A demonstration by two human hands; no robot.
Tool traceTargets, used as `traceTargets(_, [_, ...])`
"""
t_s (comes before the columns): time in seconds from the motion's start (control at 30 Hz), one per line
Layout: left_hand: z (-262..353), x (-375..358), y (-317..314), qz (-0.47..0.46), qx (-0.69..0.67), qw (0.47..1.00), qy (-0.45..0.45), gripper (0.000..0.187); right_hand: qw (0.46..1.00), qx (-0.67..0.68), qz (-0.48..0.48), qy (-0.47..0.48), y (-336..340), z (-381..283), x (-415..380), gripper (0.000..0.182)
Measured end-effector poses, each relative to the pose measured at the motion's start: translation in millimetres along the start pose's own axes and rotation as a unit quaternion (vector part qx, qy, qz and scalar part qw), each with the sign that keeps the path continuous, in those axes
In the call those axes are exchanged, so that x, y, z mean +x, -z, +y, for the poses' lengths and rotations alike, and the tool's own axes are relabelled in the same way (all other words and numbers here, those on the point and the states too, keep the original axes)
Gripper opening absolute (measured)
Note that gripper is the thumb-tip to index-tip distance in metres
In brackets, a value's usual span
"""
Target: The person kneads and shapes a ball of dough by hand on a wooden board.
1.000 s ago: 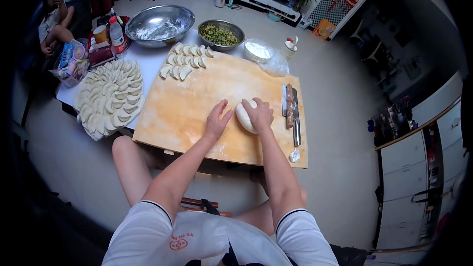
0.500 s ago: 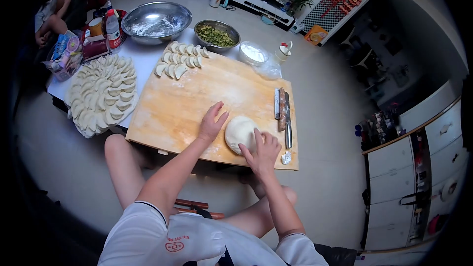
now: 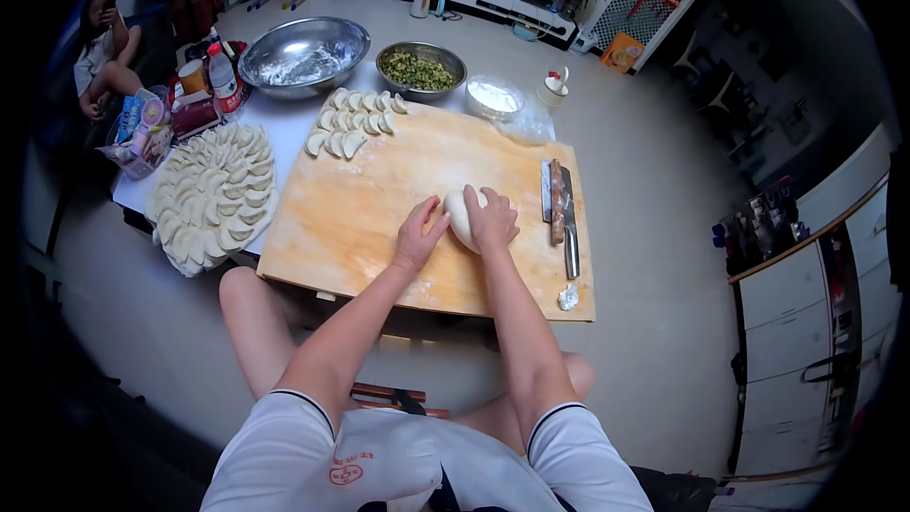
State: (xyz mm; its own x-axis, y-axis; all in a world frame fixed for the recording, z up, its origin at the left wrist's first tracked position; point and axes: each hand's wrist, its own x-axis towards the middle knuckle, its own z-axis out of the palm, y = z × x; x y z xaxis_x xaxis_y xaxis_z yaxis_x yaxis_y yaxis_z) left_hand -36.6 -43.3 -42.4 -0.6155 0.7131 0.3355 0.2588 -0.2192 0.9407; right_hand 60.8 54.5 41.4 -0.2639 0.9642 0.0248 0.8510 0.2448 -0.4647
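White, soft-looking and probably weighty dough (image 3: 459, 219) sits on the board (image 3: 332, 218) beneath the right hand's (image 3: 493, 219) spread grip, best cupped from both sides, with the loosely open left hand (image 3: 418, 238) beside it.

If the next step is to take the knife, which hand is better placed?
Probably the right hand: it is on the dough, nearer the knife. The left hand is farther, on the dough's other side.

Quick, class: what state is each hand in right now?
Left hand: open, fingers beside the dough; whether they touch it cannot be told.
Right hand: open, curved over the dough, fingers resting on it.
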Motion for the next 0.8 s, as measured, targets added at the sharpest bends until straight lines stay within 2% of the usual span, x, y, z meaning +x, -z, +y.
traceTargets(0.03, [1,0,-1,0.0,0.002,1.0,0.0,0.049,1.0,0.003,0.002,0.001,1,3,-6,0.063])
traceTargets(0.13, [0,0,-4,0.02,-0.01,1.0,0.004,0.05,0.99,-0.009,0.077,0.115,-16,29,-36,0.067])
traceTargets(0.23, [-5,1,-4,0.02,-0.023,1.0,-0.004,0.049,0.984,0.027,0.032,0.175,11,47,-79,0.067])
traceTargets(0.33, [-3,-1,-2,0.02,-0.042,0.999,0.0,0.049,0.982,0.014,-0.053,0.179,46,50,-118,0.068])
traceTargets(0.43, [0,-2,0,0.019,-0.072,0.997,0.013,0.048,0.937,-0.102,0.11,0.316,51,46,-120,0.07])
traceTargets(0.53, [5,-2,0,0.007,-0.07,0.997,0.026,0.047,0.898,-0.088,0.158,0.401,11,37,-83,0.068])
traceTargets(0.63, [2,-3,-1,0.008,-0.088,0.996,0.021,0.048,0.91,-0.06,0.154,0.38,-15,27,-38,0.065])
traceTargets(0.73, [3,-1,1,-0.008,-0.124,0.989,0.08,0.049,0.972,-0.051,0.021,0.23,-16,8,-2,0.065])
traceTargets(0.8, [7,0,0,0.029,-0.06,0.997,0.03,0.05,0.992,-0.045,-0.03,0.113,-5,-15,12,0.065])
